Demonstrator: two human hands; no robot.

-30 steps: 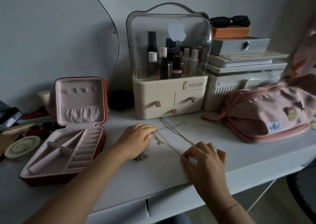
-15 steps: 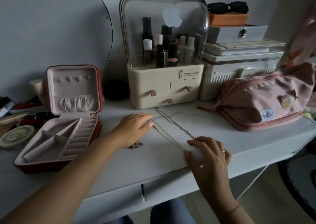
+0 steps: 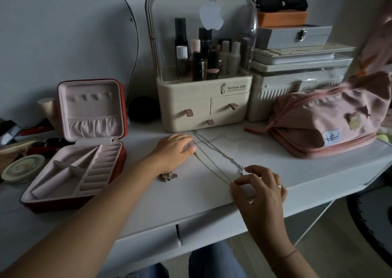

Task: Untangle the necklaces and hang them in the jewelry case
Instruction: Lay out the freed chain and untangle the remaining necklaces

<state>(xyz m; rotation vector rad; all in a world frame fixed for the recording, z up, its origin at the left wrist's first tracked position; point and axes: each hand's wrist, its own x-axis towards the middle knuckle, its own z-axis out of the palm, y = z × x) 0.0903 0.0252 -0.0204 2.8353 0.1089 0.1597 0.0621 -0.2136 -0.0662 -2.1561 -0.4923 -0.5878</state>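
- your right hand (image 3: 259, 189) has lifted its fingertips, now pinching the gold chain (image 3: 214, 167)
- your left hand (image 3: 172, 152) presses flat on the chains' far ends
- open jewelry case (image 3: 74, 150) sits left, cosmetic organizer (image 3: 201, 65) behind

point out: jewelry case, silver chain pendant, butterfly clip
jewelry case (image 3: 93, 106): head view, lid's pink lining.
silver chain pendant (image 3: 241, 169): head view, the charm.
butterfly clip (image 3: 168, 176): head view, its middle.

Dim, greyish light throughout. Pale grey wall (image 3: 63, 33) at the far side, with a thin dark cable (image 3: 135, 50) curving down it. White table (image 3: 148, 203) with two shallow drawers (image 3: 212, 229) along the near edge. Wood-toned floor (image 3: 331, 220) at right, partly under a dark rug (image 3: 373, 220).
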